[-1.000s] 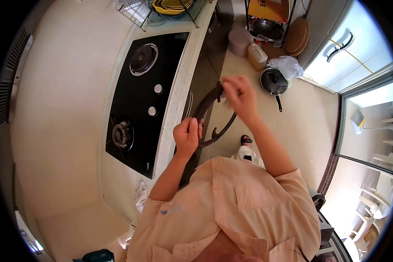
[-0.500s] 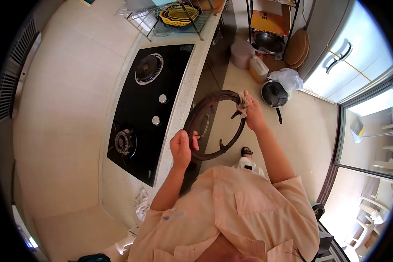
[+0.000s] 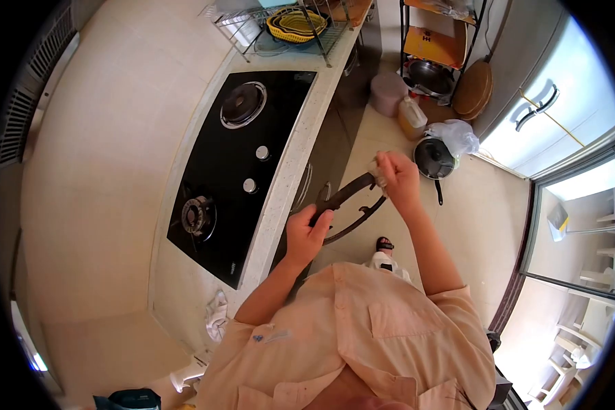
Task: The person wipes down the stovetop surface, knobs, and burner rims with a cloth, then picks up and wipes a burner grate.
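My left hand (image 3: 305, 238) is closed around the near left side of a dark round pot stand (image 3: 349, 193) with inward prongs. The ring is tilted and seen nearly edge-on, above the floor in front of the counter. At its far right side my right hand (image 3: 399, 182) pinches a crumpled, pale brownish wipe (image 3: 377, 173) against the rim. Fingers partly hide the wipe. To the left lies a black gas hob (image 3: 219, 160) with a bare near burner (image 3: 197, 217) and a far burner (image 3: 242, 104).
Yellow baskets (image 3: 295, 26) sit on a wire rack at the counter's far end. A lidded pan (image 3: 433, 158), a jug of yellowish liquid (image 3: 411, 119) and a pink container (image 3: 387, 94) stand on the floor. A white cloth (image 3: 216, 316) lies on the counter's near end.
The pot stand has tipped from facing me broadly to nearly edge-on. My left hand has moved right, and my right hand has turned over the rim with the wipe.
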A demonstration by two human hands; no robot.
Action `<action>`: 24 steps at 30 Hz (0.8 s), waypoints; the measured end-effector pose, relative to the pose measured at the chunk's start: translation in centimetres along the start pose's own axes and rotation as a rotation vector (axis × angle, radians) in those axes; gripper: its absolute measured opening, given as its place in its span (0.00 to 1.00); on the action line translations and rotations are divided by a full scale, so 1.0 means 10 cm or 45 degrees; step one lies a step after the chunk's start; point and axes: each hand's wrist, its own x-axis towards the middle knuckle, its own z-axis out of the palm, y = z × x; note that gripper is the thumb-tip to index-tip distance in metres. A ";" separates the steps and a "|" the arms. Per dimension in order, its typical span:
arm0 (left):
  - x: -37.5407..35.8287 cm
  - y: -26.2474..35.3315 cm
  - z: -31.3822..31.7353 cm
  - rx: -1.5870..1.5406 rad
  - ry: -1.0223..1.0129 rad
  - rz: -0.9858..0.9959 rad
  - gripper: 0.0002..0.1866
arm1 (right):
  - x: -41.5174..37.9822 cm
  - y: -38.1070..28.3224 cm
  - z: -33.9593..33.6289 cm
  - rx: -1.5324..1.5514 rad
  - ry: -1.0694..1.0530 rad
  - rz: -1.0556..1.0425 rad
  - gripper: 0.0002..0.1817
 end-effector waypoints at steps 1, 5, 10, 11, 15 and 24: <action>0.01 -0.01 0.01 0.017 0.017 -0.008 0.12 | -0.01 -0.18 0.00 -0.040 -0.093 -0.140 0.13; 0.04 0.00 0.08 0.187 0.101 0.126 0.13 | -0.23 -0.66 0.36 -0.579 -0.027 -0.732 0.07; -0.04 -0.17 0.02 0.229 0.145 0.088 0.14 | -0.14 -0.40 0.33 -0.603 -0.134 -0.670 0.08; -0.03 -0.18 0.02 0.223 0.159 0.092 0.14 | -0.10 -0.33 0.32 -0.547 -0.116 -0.552 0.10; -0.03 -0.14 0.05 0.191 0.174 0.039 0.15 | -0.04 -0.23 0.33 -0.580 -0.053 -0.390 0.14; -0.14 -0.10 0.01 0.100 0.152 0.042 0.14 | 0.02 -0.07 0.20 -0.409 0.037 -0.683 0.15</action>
